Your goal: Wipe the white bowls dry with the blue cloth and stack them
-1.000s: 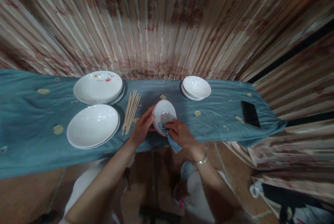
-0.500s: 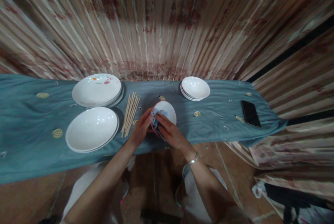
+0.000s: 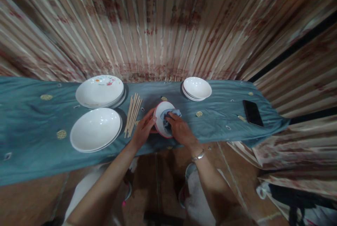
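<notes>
A white bowl with a red rim (image 3: 160,113) is tilted in front of me, its inside facing up and to the right. My left hand (image 3: 143,129) grips the bowl's left side, thumb at the rim and fingers out of sight beneath. Inside the bowl, my right hand (image 3: 180,129) is closed on a blue-grey cloth (image 3: 172,113), pressing it against the inner right side. Part of the cloth hangs over the far right rim. Just left of my left hand lie several wooden chopsticks (image 3: 133,115).
On the blue-green tablecloth (image 3: 216,124), stacked flowered plates (image 3: 100,90) stand at the back left, with large white bowls (image 3: 96,129) in front. Small stacked bowls (image 3: 197,88) sit back right, and a black phone (image 3: 252,113) lies far right. A pleated curtain (image 3: 158,43) hangs behind.
My right hand and the cloth have moved from the bowl's left side to its right side. The bowl has turned slightly in my left hand. The view has shifted a little.
</notes>
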### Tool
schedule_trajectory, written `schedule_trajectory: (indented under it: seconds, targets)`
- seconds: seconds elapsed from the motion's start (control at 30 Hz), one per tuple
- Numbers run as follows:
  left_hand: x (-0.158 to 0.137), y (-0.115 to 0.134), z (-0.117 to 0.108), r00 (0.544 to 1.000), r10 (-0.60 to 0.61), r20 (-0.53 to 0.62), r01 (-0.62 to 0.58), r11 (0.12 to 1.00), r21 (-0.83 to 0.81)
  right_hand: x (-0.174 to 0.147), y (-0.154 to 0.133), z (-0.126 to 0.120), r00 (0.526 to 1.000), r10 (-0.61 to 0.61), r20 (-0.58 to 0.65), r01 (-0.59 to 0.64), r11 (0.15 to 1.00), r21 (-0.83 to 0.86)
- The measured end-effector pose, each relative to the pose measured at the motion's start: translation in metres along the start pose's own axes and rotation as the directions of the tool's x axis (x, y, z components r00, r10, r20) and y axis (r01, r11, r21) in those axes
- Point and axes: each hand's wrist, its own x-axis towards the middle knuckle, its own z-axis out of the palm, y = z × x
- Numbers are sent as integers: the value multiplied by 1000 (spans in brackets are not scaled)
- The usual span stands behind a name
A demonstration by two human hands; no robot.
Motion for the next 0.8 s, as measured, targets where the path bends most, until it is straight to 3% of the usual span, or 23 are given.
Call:
schedule_trajectory:
  seconds: [0.23,0.37,0.6,0.8]
  targets:
    - [0,-1,0,1000,0,-15,0,1000,3,-11,14,-7,995,-23,100,9,990,137]
    - [-1,0,1,1000,0,-12,0,1000,-1,-12,15,-10,983,-68,168,11,946,323]
    - [-1,-3,0,999,47,-6,-47,999,18,-10,2,-11,979,-94,180,-66,692,719]
    - [0,-4,-3,998,50,24,-50,999,14,1,-21,0,993,64,95,-114,568,815]
